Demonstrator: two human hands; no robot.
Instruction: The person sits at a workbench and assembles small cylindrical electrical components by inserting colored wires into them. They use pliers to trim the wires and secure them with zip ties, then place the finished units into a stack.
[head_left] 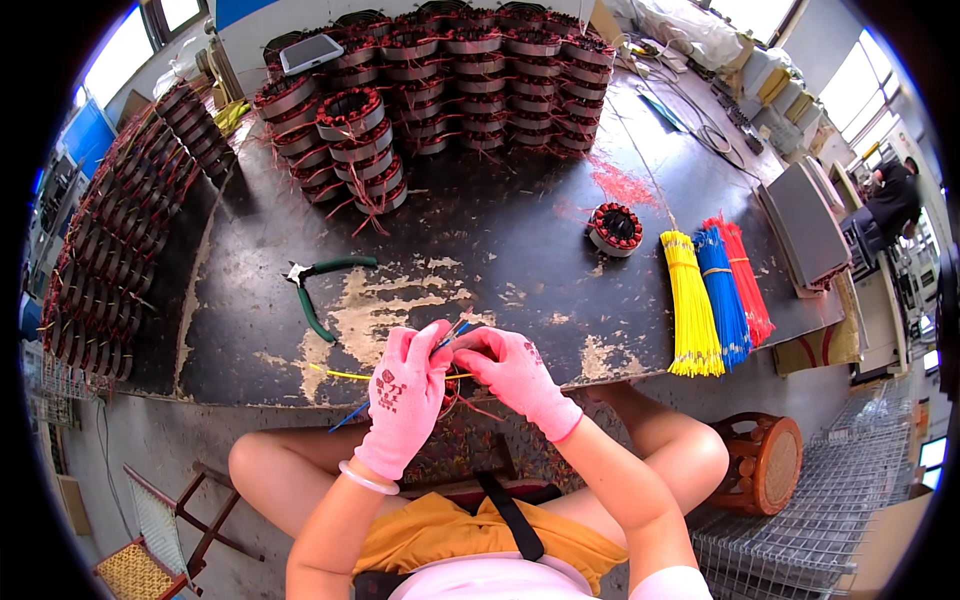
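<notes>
My left hand (403, 390) and my right hand (515, 378), both in pink gloves, meet at the table's near edge. The fingers of each are pinched together around thin wires, whose tips show above the left fingertips. A yellow wire (340, 374) sticks out to the left of my left hand, and a blue wire (348, 417) slants down below it. Red wire strands (470, 405) and part of a dark wound coil show beneath the hands; most of it is hidden. Cutting pliers with green handles (345, 264) lie spread on the table beyond my left hand.
A single wound stator (615, 230) sits at right, near bundles of yellow (690, 300), blue (724, 292) and red wires (743, 280). Tall stator stacks (480, 85) line the back, more (120, 240) the left. A wooden stool (760, 462) stands right of my knee.
</notes>
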